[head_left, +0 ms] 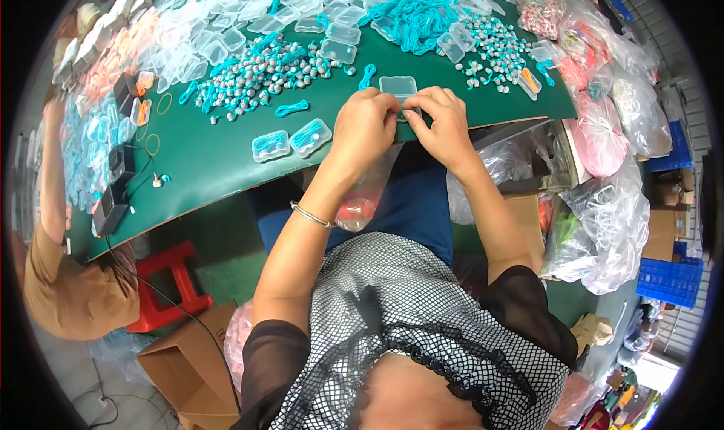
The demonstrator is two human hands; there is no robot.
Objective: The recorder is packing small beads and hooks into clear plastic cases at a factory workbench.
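Note:
At the table's front edge my left hand (366, 125) and my right hand (440, 124) meet, fingertips closed around the near part of a small clear plastic case (397, 86). Its flap stands out beyond my fingers; what lies inside is mostly hidden by them. To the left sit two shut cases, one (270, 145) beside the other (310, 137), each with teal cord and a whitish piece inside. One folded teal cord bundle (292, 109) lies behind those cases, and another cord bundle (367, 76) lies just past my left hand.
On the green table (204, 159) are a heap of grey-and-teal beads (264, 72), a teal cord pile (415, 19), a smaller bead heap (498, 49) and many empty clear cases (302, 8). A co-worker (75, 279) sits at left. Plastic bags (603, 234) crowd the right.

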